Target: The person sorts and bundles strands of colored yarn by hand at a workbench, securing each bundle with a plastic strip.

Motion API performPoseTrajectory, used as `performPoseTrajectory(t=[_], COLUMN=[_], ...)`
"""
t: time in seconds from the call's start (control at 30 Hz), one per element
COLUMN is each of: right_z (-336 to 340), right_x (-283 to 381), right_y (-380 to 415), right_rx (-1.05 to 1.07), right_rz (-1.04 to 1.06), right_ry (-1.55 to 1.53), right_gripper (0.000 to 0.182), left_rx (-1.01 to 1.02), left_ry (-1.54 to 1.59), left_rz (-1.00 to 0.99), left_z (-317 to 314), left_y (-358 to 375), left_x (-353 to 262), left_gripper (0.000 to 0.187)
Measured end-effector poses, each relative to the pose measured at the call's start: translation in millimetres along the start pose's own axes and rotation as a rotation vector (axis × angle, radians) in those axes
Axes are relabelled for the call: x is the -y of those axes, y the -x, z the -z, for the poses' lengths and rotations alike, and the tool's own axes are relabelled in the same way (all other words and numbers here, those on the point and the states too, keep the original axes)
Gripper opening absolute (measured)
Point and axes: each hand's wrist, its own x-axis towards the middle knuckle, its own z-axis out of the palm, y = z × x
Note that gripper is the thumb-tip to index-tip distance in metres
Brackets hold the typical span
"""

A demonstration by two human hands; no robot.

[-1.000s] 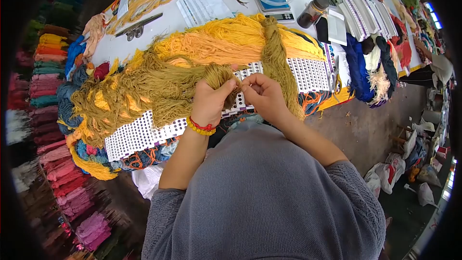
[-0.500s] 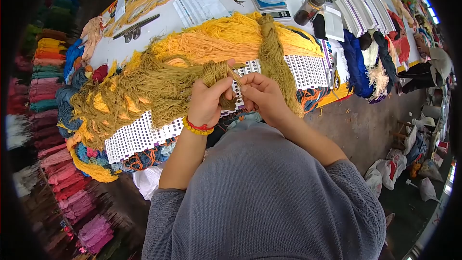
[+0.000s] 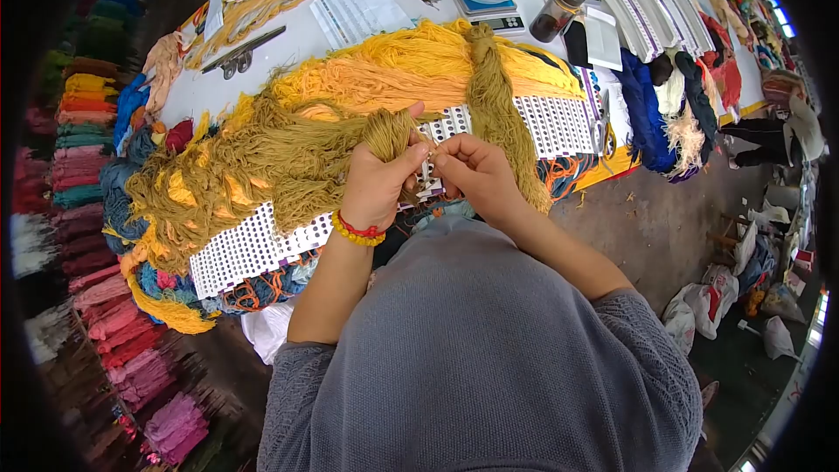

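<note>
My left hand [image 3: 377, 185], with a yellow and red bracelet at the wrist, is closed around the gathered end of an olive yarn hank [image 3: 306, 150]. The hank's loose strands spread left across the pile. Close against the left fingertips, my right hand [image 3: 476, 173] is pinched on thin strands of that yarn; its fingertips partly hide them. Just beyond the right hand lies a second olive hank [image 3: 491, 92], knotted at its top. Beneath are yellow yarn [image 3: 411, 48], peach yarn [image 3: 367, 87] and white cards with rows of dark holes [image 3: 555, 127].
Scissors [image 3: 605, 127] lie at the pile's right end. Farther back are a scale [image 3: 502, 24] with a clear bowl, a dark jar [image 3: 558, 13], a printed sheet [image 3: 360, 10] and a metal clip [image 3: 236, 57]. Colored yarn stacks [image 3: 92, 166] line the left. Another person [image 3: 791, 131] is at right.
The olive strands stretched between my hands are drawn in, and the hank's end looks smoother and more folded over. My right fingertips have come closer to the left ones.
</note>
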Motion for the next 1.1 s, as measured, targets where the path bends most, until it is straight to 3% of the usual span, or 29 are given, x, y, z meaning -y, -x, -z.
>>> performPoseTrajectory(t=[0.07, 0.17, 0.23, 0.3, 0.4, 0.47, 0.53, 0.6, 0.7, 0.8, 1.1], right_z=[0.4, 2.8, 10.2, 10.7, 7.4, 4.8, -1.7, -12.0, -15.8, -9.0, -12.0], right_x=[1.7, 7.0, 8.9, 14.4, 18.8, 15.5, 16.9, 23.4, 5.5, 3.5, 3.9], right_y=[0.1, -0.7, -2.3, -3.0, -3.9, -7.3, -4.7, -3.5, -11.8, -12.6, -13.6], right_rx=[-0.005, 0.043, 0.399, 0.456, 0.297, 0.095, 0.038, -0.044, -0.025, 0.020, -0.032], right_rz=[-0.007, -0.142, -0.210, -0.193, -0.152, -0.063, -0.095, -0.112, 0.040, -0.013, -0.016], right_ry=[0.010, -0.245, -0.947, -0.993, -0.982, -0.438, -0.386, -0.123, -0.082, 0.079, 0.033], right_gripper=[0.010, 0.016, 0.023, 0.030, 0.028, 0.025, 0.021, 0.023, 0.019, 0.013, 0.010], left_rx=[0.010, 0.068, 0.118, 0.180, 0.086, 0.097, 0.107, -0.009, 0.046, 0.094, 0.014], left_ry=[-0.009, 0.033, 0.085, 0.144, 0.270, 0.249, 0.228, 0.141, 0.143, 0.115, 0.220], left_rz=[0.014, 0.070, 0.111, 0.135, 0.178, 0.188, 0.201, 0.210, 0.192, 0.157, 0.197], left_z=[1.0, 6.3, 9.6, 11.4, 3.2, 10.3, 8.7, -4.0, 1.3, 3.7, 1.7], left_y=[0.8, 0.5, 0.4, 1.3, 1.8, 0.6, 1.0, 3.0, 0.4, -0.9, -2.7], left_x=[-1.2, 0.1, 1.3, 1.6, -1.6, 2.7, 1.3, -8.2, -2.1, 1.2, 0.0], left_gripper=[0.048, 0.040, 0.036, 0.029, 0.034, 0.040, 0.046, 0.052, 0.053, 0.055, 0.055])
